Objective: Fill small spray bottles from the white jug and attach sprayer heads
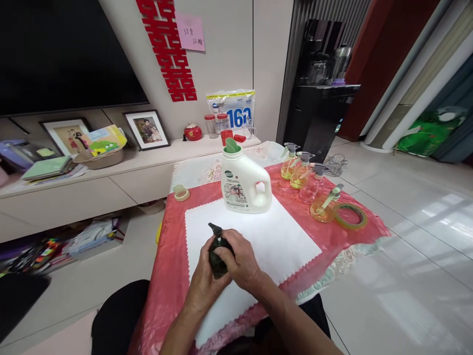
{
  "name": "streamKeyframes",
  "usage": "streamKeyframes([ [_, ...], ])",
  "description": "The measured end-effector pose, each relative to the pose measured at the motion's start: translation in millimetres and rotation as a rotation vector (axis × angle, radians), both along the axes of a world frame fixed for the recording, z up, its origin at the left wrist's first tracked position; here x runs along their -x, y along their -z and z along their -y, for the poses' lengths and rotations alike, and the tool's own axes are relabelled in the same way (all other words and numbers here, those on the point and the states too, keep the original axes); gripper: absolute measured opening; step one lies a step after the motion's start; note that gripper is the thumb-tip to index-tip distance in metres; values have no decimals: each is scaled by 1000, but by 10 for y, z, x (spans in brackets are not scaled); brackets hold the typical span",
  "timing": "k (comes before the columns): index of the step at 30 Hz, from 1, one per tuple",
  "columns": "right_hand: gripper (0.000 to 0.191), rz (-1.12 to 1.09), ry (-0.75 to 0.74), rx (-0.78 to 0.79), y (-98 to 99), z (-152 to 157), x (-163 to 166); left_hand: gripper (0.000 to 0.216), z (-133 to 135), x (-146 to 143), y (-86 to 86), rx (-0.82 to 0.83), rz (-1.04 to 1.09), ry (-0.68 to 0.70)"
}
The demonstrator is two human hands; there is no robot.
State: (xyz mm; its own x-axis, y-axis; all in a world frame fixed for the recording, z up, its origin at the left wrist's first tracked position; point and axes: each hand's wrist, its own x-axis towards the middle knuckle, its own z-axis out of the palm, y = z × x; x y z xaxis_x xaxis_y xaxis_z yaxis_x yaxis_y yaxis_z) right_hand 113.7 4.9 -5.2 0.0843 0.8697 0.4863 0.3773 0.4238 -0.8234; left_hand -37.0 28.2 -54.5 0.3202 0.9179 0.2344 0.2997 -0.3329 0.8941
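Observation:
A small dark green pump bottle (215, 260) stands on the white cloth (273, 241) near the table's front edge. My left hand (202, 282) is wrapped round its body. My right hand (242, 259) is closed over its neck, just under the black pump head. Behind it stands a large white detergent jug (244, 185) with a green funnel (232, 145) in its open mouth. The jug's pale cap (181, 193) lies to the left on the red tablecloth (170, 246).
Several clear spray bottles (303, 173) with yellowish liquid stand at the table's right, beside a roll of tape (350, 215). A low cabinet (111, 182) with photo frames, books and jars runs along the wall. A black appliance (318, 118) stands at the back right.

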Motion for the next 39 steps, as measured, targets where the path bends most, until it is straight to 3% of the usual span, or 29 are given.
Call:
streamKeyframes([
  [7,17,-66,44,-34,46,-6,52,74,46,183,-231,115,-61,41],
  [11,17,-90,65,-59,32,8,79,54,74,237,-381,180,38,-55],
  [15,21,-111,90,-98,53,11,104,47,99,145,-513,202,113,-121],
  [23,35,-165,143,-164,127,5,166,46,34,-158,-715,125,-5,-218],
  [33,43,-136,-68,-141,-11,161,-41,28,80,-173,-811,-72,-65,-218],
  [39,34,-179,-43,-161,37,123,-26,31,98,-169,-788,-66,-98,-245],
])
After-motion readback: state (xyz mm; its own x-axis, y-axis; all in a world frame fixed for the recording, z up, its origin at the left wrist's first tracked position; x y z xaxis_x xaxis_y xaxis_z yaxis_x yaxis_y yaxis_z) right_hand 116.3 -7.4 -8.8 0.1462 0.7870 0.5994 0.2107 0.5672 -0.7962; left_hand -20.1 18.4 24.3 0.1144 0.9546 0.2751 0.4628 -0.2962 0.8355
